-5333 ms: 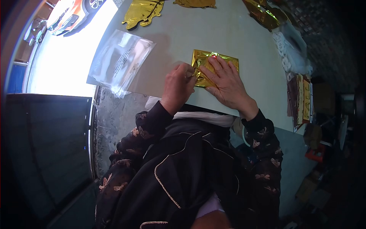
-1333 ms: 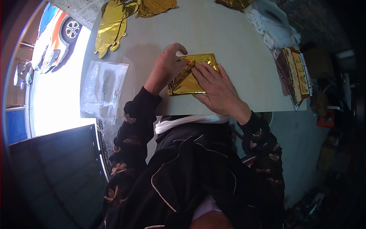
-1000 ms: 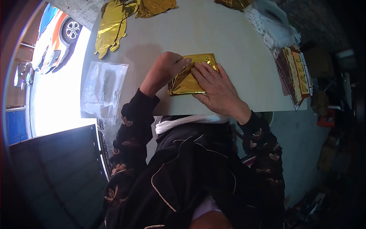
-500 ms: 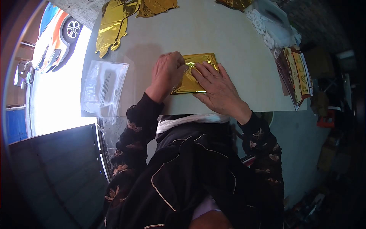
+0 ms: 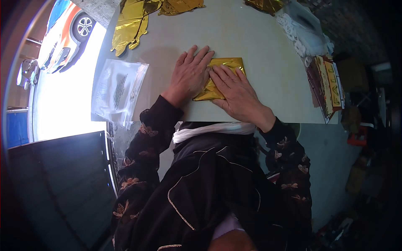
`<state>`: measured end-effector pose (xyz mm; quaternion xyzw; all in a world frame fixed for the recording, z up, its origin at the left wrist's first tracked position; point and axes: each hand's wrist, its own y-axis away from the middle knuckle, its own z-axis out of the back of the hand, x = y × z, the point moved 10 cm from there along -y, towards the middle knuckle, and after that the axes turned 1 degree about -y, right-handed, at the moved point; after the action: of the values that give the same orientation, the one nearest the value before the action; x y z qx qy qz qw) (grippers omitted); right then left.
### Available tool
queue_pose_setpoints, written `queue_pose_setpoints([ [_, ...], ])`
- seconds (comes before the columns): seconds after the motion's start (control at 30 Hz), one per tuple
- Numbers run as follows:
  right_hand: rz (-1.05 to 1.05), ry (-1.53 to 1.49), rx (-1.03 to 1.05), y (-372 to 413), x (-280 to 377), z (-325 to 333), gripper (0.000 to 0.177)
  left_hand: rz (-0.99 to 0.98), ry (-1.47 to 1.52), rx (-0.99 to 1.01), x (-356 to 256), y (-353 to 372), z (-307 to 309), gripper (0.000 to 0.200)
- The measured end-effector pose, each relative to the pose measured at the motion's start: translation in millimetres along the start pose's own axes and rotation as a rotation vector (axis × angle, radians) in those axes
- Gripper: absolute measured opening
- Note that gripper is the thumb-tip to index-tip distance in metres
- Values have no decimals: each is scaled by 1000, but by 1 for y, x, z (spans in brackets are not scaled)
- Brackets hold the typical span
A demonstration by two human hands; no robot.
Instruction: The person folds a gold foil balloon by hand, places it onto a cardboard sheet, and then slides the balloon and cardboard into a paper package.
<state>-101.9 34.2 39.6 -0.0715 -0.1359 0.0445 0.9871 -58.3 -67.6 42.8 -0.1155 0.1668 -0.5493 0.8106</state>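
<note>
A folded piece of shiny gold foil [image 5: 228, 62], roughly square, lies on the pale table [image 5: 259, 42] in front of me. My left hand [image 5: 190, 75] rests flat over its left side, fingers stretched out and pointing away from me. Across its middle and right side lies my right hand [image 5: 236, 90], palm down with the fingers extended. Both hands cover much of the foil, so its lower and left parts show only in patches.
A clear plastic bag [image 5: 119, 90] with printing lies at the table's left edge. Gold foil shapes [image 5: 132, 25] lie at the far side. On the right are a white stringy bundle [image 5: 291, 33] in plastic and a stack of printed cards [image 5: 326, 85].
My left hand has gone from a closed pinch at the foil's left edge to lying flat with fingers stretched. My right hand stays on the foil. The view has shifted slightly.
</note>
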Motion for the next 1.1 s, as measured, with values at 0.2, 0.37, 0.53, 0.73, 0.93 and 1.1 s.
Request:
queue_pose_setpoints([
  [0.2, 15, 25, 52, -3, -4, -3, 75, 0, 42, 9, 3, 0, -2, 50],
  [0.37, -5, 93, 52, -6, -12, 0, 76, 19, 66, 71, 4, 0, -4, 50],
  [0.53, -24, 44, 82, -6, -16, -3, 76, 45, 188, 1, 13, -3, -2, 48],
  [0.73, -31, 42, 95, -7, -15, -2, 76, 174, 227, -56, 19, -10, 17, 45],
  [0.93, -24, 55, 85, -5, -15, -4, 78, 150, 199, 220, 36, -23, 9, 41],
  [1.1, -15, 60, 77, -5, -16, -3, 80, 229, 433, 354, 39, -27, 11, 41],
])
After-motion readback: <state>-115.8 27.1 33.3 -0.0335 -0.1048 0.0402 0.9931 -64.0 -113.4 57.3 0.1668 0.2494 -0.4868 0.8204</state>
